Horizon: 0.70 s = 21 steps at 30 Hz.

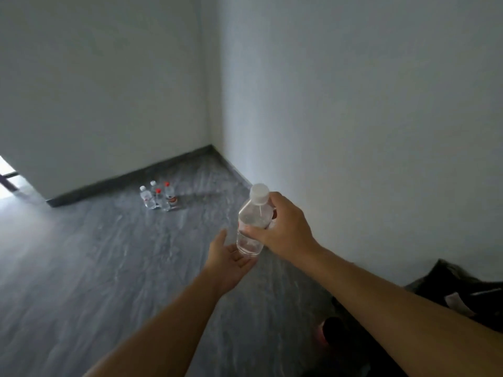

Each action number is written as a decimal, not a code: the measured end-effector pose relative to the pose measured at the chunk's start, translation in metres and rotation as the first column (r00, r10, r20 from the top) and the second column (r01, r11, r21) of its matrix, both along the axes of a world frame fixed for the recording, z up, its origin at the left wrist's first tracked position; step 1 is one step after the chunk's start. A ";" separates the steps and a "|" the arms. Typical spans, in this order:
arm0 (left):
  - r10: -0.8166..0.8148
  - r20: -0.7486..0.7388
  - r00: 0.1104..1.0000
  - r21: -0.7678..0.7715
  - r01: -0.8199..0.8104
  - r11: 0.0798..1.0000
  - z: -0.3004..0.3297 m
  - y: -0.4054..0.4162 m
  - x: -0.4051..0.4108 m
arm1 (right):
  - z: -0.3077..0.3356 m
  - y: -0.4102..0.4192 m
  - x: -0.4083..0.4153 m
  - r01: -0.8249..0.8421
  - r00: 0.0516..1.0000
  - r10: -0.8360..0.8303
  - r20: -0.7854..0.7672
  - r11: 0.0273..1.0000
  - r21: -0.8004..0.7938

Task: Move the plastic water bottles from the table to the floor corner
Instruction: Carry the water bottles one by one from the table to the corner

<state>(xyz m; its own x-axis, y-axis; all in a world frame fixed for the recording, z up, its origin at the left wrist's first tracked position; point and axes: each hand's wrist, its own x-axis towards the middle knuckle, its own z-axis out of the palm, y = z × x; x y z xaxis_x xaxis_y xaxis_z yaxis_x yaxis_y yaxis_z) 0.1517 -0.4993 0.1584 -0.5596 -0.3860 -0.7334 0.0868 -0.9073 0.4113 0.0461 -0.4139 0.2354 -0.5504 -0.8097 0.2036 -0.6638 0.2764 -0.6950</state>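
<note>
Both my forearms reach out over the grey floor [81, 268]. My right hand [285, 229] wraps its fingers round the middle of a clear water bottle [251, 221] with a white cap, held upright in the air. My left hand [227, 261] lies open, palm up, fingers spread, just under the bottle's base. Four more bottles [159, 197] stand clustered on the floor near the wall corner, beside the dark skirting.
</note>
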 end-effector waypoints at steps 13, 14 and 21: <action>0.290 0.002 0.957 -0.026 -0.290 0.957 0.005 -0.176 0.077 | 0.000 -0.212 0.049 -0.310 0.949 0.310 0.059 0.951 -0.004; 0.300 -0.006 0.954 -0.024 -0.300 0.954 0.007 -0.184 0.078 | 0.001 -0.221 0.049 -0.323 0.945 0.323 0.057 0.946 -0.011; 0.393 -0.001 0.919 -0.027 -0.393 0.919 0.005 -0.268 0.103 | 0.002 -0.319 0.071 -0.430 0.901 0.430 0.053 0.903 -0.005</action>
<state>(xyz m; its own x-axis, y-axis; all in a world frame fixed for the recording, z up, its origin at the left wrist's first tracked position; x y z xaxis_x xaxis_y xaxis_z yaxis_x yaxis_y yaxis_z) 0.2545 -0.7668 0.1636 -0.3553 -0.5935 -0.7222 0.4324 -0.7893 0.4359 0.1172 -0.7333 0.2371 -0.1576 -0.9712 0.1787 -0.6825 -0.0237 -0.7305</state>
